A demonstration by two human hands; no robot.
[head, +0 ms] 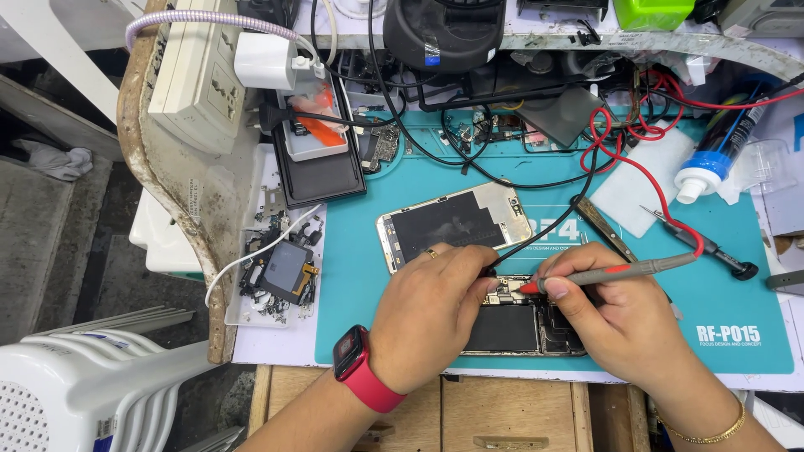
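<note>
- The step in hand looks like electrical probing of an opened phone (523,322), which lies on the teal mat (737,251) at the near edge of the bench, under both hands.
- The right hand (628,322) pinches a grey probe (624,269) with a red tip, fingers closed narrowly round its shaft like a pen; the tip rests on the board near the phone's top edge.
- The left hand (431,314) is curled over the phone's left part, fingers drawn together round what seems to be a black probe (488,271); only its lead shows, so the grip itself I cannot tell for sure.
- A red watch (352,356) sits on the left wrist, a gold bracelet (712,431) on the right.
- The phone's detached screen (452,224) lies face down on the mat just beyond the hands, apart from the body.
- A red lead (645,172) and a black lead (553,230) run from the probes up toward the clutter at the back.
- A spare red-tipped probe (703,244) and tweezers (605,228) lie on the mat to the right.
- By my judgement the next move calls for steady tips: both points must sit on small contacts without slipping onto neighbouring parts.
</note>
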